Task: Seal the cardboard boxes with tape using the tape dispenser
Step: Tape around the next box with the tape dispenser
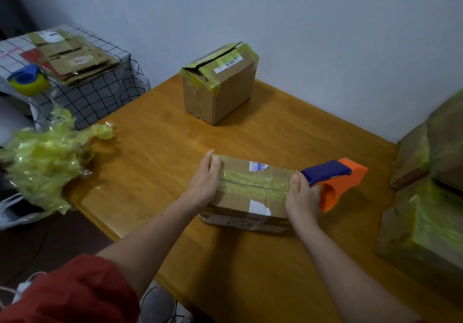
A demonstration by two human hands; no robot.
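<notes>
Front centre of the counter (155,162): low cardboard box (235,200), lying flat, long side across me. Yellow-green tape strip (253,179) runs along the top seam from end to end.

Left hand (204,184): fingers straight and together, pressed flat on the box's left end where the tape folds over; thumb lies on the top face.

Right hand (302,202): at the box's right end, curled round the near part of the tape dispenser (335,172), thumb upright against the top right edge of the box, on the tape. My fingers are hidden behind the hand. Dispenser is orange with a blue upper part; it sticks out to the right of the box, just beyond the hand, low over the counter.

Writing:
- White label with blue print (259,166) on the far half of the box top; characters too small to read.
- Torn white label (259,207) on the near half, no print visible.
- Printed strip along the near side face (240,222); unreadable.
- Taller box (220,97) at the far edge of the counter, well apart from the hands, top flaps split open, yellow-green tape at the corners; barcode label (228,64) on top, digits unreadable.

Also noted: crumpled yellow-green film (47,162) on the counter's left edge; flattened cartons (75,59) and a blue dispenser with a yellow roll (28,80) on the checked cloth at far left; taped boxes (431,197) at right.
</notes>
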